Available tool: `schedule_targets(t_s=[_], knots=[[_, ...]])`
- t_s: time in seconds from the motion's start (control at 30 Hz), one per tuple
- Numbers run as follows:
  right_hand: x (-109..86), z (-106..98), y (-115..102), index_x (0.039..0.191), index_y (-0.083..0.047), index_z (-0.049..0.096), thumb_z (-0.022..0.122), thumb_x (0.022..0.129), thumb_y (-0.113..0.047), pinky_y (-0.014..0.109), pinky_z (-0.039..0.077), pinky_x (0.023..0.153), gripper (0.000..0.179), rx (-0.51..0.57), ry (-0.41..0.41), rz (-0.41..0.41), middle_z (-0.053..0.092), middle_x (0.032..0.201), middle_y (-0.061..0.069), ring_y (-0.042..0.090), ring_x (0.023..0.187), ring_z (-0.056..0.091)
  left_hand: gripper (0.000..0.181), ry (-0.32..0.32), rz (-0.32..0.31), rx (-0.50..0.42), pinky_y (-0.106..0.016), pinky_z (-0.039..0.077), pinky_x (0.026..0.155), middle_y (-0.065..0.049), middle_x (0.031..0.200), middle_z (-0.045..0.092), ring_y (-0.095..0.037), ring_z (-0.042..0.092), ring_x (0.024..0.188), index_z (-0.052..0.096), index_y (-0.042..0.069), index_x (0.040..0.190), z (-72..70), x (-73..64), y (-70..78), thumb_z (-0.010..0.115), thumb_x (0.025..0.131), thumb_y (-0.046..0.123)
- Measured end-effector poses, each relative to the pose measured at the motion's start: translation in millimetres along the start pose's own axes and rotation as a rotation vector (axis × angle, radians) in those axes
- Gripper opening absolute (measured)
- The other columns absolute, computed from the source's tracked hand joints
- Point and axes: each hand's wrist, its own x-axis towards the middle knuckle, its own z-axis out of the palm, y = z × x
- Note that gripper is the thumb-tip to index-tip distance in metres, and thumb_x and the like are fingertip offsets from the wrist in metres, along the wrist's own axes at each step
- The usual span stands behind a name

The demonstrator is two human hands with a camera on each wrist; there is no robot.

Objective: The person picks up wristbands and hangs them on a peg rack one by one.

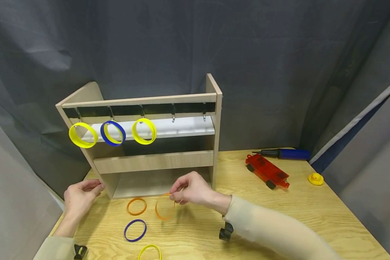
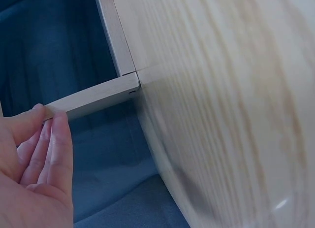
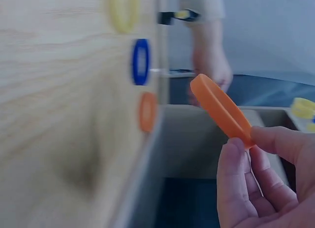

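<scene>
Between right thumb and fingers, my right hand (image 1: 193, 189) pinches an orange ring (image 3: 219, 110), held just above the table in front of the wooden shelf unit (image 1: 152, 161). My left hand (image 1: 79, 200) grips the front edge of the unit's left side panel (image 2: 93, 96) near its bottom, thumb against fingers. On the table left of the held ring lie a second orange ring (image 1: 128, 207), a blue ring (image 1: 125, 233) and a yellow ring (image 1: 149, 246), the last cut off by the view's lower edge.
From the unit's hooks hang a yellow ring (image 1: 72, 137), a blue ring (image 1: 104, 135) with yellow inside it, and another yellow ring (image 1: 135, 135). Two more hooks (image 1: 173, 113) follow rightward. A red toy wagon (image 1: 267, 169), blue hand pump (image 1: 292, 154) and rubber duck (image 1: 316, 179) stand right.
</scene>
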Motion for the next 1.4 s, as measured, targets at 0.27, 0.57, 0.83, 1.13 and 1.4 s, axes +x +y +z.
schedule_targets(t_s=[0.27, 0.57, 0.83, 1.13, 1.4], knots=[[-12.5, -27.5, -47.5, 0.112, 0.012, 0.079, 0.086, 0.092, 0.003, 0.036, 0.072, 0.078, 0.024, 0.202, 0.092, -0.097, 0.086, 0.090, 0.005, 0.011, 0.079, 0.081, 0.027, 0.002, 0.002, -0.004, -0.014, 0.056, 0.059, -0.019, 0.110, 0.087, 0.019, 0.068, 0.066, 0.085, 0.002, 0.119, -0.3, 0.1, 1.4, 0.087, 0.099, 0.021], [-17.5, -48.9, -91.1, 0.109, 0.007, 0.079, 0.080, 0.095, 0.012, 0.033, 0.072, 0.081, 0.016, 0.373, 0.227, -0.314, 0.086, 0.091, -0.004, 0.010, 0.083, 0.084, 0.029, -0.006, -0.006, -0.018, -0.014, 0.058, 0.060, -0.021, 0.112, 0.087, 0.020, 0.069, 0.067, 0.084, 0.000, 0.121, -0.8, -0.4, 2.4, 0.087, 0.100, 0.019], [-10.6, -54.1, -113.6, 0.101, -0.012, 0.083, 0.078, 0.098, 0.010, 0.029, 0.071, 0.080, 0.023, 0.524, 0.397, -0.403, 0.086, 0.092, -0.002, 0.013, 0.082, 0.085, 0.028, 0.001, -0.005, -0.011, -0.013, 0.057, 0.060, -0.020, 0.113, 0.087, 0.022, 0.067, 0.067, 0.085, 0.000, 0.120, -0.4, -0.7, 2.2, 0.087, 0.099, 0.019], [-0.3, -47.3, -109.4, 0.093, -0.014, 0.082, 0.078, 0.097, 0.013, 0.026, 0.070, 0.076, 0.028, 0.645, 0.514, -0.423, 0.085, 0.088, 0.001, 0.012, 0.080, 0.085, 0.027, 0.006, 0.002, -0.005, -0.013, 0.057, 0.059, -0.019, 0.112, 0.087, 0.020, 0.068, 0.067, 0.085, 0.002, 0.119, 0.9, -0.8, 0.8, 0.088, 0.099, 0.021], [2.1, -48.6, -97.6, 0.092, -0.010, 0.082, 0.086, 0.091, 0.012, 0.027, 0.071, 0.074, 0.022, 0.570, 0.526, -0.392, 0.086, 0.088, 0.006, 0.013, 0.078, 0.084, 0.027, 0.003, 0.003, 0.016, -0.013, 0.056, 0.059, -0.019, 0.112, 0.087, 0.019, 0.068, 0.067, 0.085, 0.003, 0.119, -0.9, -1.7, 3.1, 0.087, 0.100, 0.022]])
